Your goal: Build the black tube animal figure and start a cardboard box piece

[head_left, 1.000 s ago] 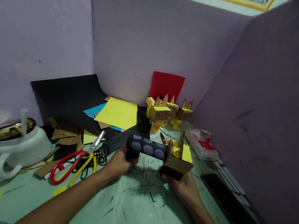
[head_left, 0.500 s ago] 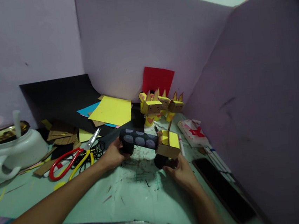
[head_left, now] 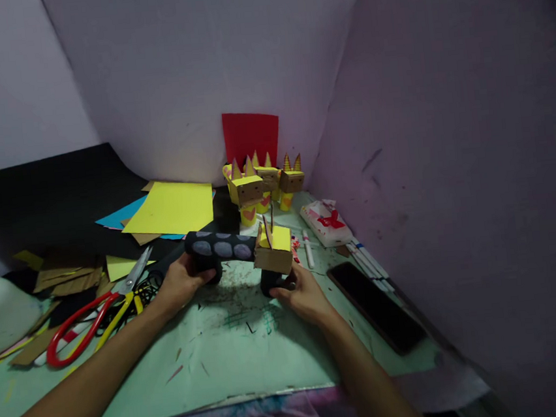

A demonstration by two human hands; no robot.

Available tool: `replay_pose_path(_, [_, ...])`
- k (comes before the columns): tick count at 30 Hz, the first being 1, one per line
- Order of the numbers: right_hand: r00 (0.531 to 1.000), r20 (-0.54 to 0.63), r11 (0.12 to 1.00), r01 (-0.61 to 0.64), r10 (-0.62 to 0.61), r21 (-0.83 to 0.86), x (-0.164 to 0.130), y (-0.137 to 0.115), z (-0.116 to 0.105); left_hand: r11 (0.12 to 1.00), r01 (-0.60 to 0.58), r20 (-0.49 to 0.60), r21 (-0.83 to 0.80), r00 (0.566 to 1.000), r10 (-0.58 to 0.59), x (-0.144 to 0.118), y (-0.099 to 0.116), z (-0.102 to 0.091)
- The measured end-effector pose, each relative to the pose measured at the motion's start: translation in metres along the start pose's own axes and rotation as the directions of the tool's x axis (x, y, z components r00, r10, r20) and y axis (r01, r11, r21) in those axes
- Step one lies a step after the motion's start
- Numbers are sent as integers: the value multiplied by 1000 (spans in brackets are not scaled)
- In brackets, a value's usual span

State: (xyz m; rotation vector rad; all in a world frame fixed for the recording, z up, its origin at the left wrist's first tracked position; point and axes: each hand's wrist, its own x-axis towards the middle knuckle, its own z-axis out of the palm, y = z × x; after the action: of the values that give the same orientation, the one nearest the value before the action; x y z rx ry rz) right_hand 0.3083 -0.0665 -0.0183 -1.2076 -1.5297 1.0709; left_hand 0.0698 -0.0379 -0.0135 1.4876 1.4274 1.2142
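A craft animal stands on the green mat [head_left: 233, 350]: a black tube body [head_left: 220, 247] with grey oval spots, black legs, and a yellow-topped cardboard box head [head_left: 273, 251] with pointed ears. My left hand [head_left: 180, 285] grips the rear leg and tail end of the black tube. My right hand [head_left: 302, 293] holds the black front leg under the cardboard head. Both hands keep the figure upright on the mat.
Three small yellow cardboard figures [head_left: 262, 187] stand at the back before a red sheet [head_left: 250, 134]. Yellow paper [head_left: 170, 208] and cardboard scraps lie left, with red-and-yellow scissors [head_left: 94, 311]. A dark phone [head_left: 374, 304], pens [head_left: 366, 260] and a white packet [head_left: 326, 220] lie right. Purple boards enclose the desk.
The view has swung left and down, so everything sits further right and lower in frame. My hands have stayed on the black craft animal, which now stands more upright on the mat.
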Motion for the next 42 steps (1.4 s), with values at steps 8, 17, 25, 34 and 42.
replay_pose_path(8, [987, -156, 992, -45, 26, -120, -34, -15, 8, 957, -43, 184, -288, 978, 99, 28, 3, 25])
replay_pose_path(17, [961, -277, 967, -74, 4, -244, -60, 4, 12, 931, -42, 368, -363, 911, 185, 47, -3, 72])
replay_pose_path(25, [980, -197, 975, -24, -20, -220, -61, 10, 14, 931, -51, 338, -361, 924, 182, 49, -16, 76])
replay_pose_path(34, [972, -204, 962, 61, -118, -268, -64, 6, 14, 913, 4, 337, -408, 930, 147, 50, -18, 75])
replay_pose_path(42, [948, -245, 938, 116, -203, -328, -77, 31, 7, 898, 71, 338, -435, 937, 90, 52, -19, 73])
